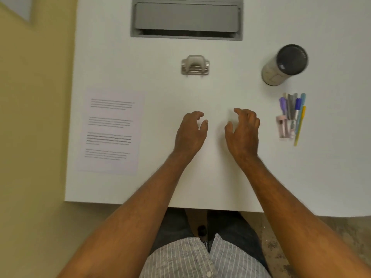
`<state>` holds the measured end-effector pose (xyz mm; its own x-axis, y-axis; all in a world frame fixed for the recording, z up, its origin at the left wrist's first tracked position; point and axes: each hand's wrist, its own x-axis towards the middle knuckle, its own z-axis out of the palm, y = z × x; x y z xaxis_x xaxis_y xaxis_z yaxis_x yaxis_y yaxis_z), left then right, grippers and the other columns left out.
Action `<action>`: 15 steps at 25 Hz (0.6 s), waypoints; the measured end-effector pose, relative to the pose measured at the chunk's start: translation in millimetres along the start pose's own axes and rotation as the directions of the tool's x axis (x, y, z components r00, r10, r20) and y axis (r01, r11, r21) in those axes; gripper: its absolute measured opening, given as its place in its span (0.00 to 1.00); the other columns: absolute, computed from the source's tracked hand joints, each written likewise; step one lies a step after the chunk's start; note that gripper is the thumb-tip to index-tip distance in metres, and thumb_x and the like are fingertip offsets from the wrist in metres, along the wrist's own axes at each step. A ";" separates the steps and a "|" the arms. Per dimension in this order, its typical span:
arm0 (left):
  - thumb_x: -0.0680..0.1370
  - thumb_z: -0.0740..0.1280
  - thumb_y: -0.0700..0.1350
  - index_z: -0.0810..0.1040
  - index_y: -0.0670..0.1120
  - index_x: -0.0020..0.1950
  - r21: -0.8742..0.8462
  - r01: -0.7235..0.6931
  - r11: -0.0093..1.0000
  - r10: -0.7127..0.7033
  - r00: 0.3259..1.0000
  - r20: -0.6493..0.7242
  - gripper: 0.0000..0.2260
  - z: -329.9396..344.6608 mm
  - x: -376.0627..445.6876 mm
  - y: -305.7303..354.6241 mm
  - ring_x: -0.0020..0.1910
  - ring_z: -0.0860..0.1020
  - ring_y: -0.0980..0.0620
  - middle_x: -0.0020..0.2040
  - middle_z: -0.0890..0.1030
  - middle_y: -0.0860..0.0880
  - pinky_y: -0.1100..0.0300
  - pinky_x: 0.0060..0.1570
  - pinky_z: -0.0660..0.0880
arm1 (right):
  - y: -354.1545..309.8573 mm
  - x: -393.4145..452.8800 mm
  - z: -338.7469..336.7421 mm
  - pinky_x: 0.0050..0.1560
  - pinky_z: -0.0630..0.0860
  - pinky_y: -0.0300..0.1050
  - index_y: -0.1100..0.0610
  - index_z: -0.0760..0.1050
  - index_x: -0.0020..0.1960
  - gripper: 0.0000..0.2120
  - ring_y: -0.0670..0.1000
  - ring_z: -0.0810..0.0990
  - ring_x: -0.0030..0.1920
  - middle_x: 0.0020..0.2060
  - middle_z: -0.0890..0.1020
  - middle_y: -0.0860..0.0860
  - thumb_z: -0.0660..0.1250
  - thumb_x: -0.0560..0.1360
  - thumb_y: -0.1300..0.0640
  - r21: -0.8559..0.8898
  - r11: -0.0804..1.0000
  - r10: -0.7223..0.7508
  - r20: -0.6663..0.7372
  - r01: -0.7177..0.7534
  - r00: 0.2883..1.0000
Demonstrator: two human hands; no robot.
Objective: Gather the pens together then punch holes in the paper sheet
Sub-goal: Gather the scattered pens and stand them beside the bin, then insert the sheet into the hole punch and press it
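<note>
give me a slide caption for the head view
Both hands, left hand and right hand, hover empty between paper sheet and pens.

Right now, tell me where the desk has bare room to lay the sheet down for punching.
Widest bare patch: between hole punch and the hands, left hand and right hand. Also bare: front edge under the forearms. Crowded: right side, pens below the cup. Paper sheet fills the left.
</note>
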<state>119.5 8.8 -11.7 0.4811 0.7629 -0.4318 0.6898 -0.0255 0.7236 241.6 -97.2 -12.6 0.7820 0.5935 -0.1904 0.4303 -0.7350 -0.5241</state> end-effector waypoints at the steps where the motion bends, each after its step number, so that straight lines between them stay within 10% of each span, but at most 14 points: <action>1: 0.83 0.65 0.50 0.76 0.50 0.69 -0.010 0.016 1.000 -0.016 0.999 -0.033 0.15 -16.6 -2.6 -15.2 0.51 0.81 0.53 0.64 0.78 0.51 0.57 0.55 0.78 | -15.4 -5.6 11.7 0.62 0.80 0.55 0.54 0.71 0.73 0.21 0.55 0.70 0.71 0.69 0.72 0.53 0.66 0.81 0.56 0.011 1.000 -0.023 0.029 0.023 0.999; 9: 0.83 0.66 0.47 0.77 0.49 0.68 -0.001 0.070 0.998 -0.066 0.938 -0.341 0.14 -135.9 -27.6 -123.0 0.61 0.79 0.49 0.66 0.79 0.49 0.51 0.62 0.80 | -131.0 -36.2 97.9 0.65 0.76 0.51 0.53 0.69 0.75 0.22 0.54 0.71 0.72 0.71 0.72 0.51 0.66 0.82 0.56 0.132 0.968 -0.245 0.300 0.214 0.922; 15: 0.82 0.66 0.48 0.76 0.47 0.71 0.353 0.107 0.930 0.050 0.912 -0.407 0.17 -163.6 -23.5 -177.9 0.72 0.71 0.44 0.74 0.74 0.46 0.45 0.71 0.70 | -179.8 -14.8 134.4 0.66 0.73 0.50 0.54 0.67 0.77 0.25 0.54 0.70 0.73 0.73 0.71 0.52 0.68 0.82 0.53 0.107 0.946 -0.325 0.358 0.308 0.875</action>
<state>-103.0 101.1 -42.1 0.2526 0.9576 -0.1383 0.8836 -0.1701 0.4363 92.1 70.3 -27.1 0.3832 0.8759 -0.2933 0.5991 -0.4773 -0.6428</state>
